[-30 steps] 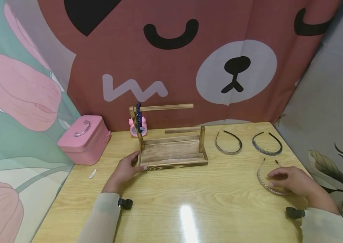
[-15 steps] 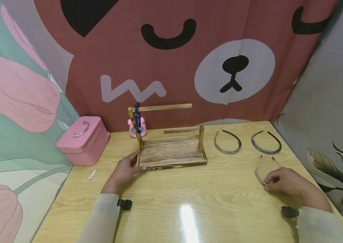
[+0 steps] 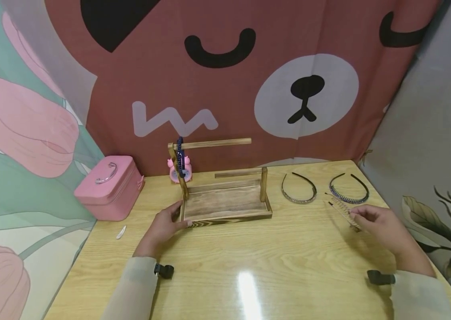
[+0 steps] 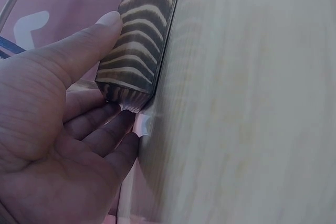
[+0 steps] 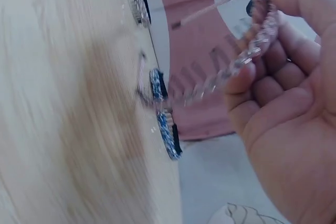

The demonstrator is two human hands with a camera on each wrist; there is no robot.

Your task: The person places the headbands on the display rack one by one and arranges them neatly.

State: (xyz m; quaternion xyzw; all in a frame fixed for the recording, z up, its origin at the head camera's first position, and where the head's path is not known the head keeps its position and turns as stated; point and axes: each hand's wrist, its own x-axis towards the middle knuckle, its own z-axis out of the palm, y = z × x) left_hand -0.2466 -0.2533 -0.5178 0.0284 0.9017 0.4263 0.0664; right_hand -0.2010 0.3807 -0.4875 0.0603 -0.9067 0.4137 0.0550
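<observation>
My left hand (image 3: 163, 227) holds the front left corner of a wooden rack (image 3: 229, 220). In the left wrist view the thumb lies on its dark-striped front edge (image 4: 139, 40), with the fingers curled at the corner. A navy toothed headband (image 3: 180, 162) hangs at the left end of the rack's upper bar (image 3: 221, 143). Over the table's right side, my right hand (image 3: 379, 226) pinches a pinkish, beaded, toothed headband (image 5: 265, 32) by its curved middle. Its ends point left and away, and it is raised off the table. The right wrist view is partly blurred.
A sparkly headband (image 3: 300, 201) and a blue one (image 3: 347, 199) lie at the back right. Behind the rack stands a pink alarm clock (image 3: 185, 175). To the left are a pink case (image 3: 105, 191) and a small white hair clip (image 3: 121, 232).
My right hand has closed its fingers on the pinkish headband, lifted it off the table and turned its ends leftward. The left hand stays at the rack's corner.
</observation>
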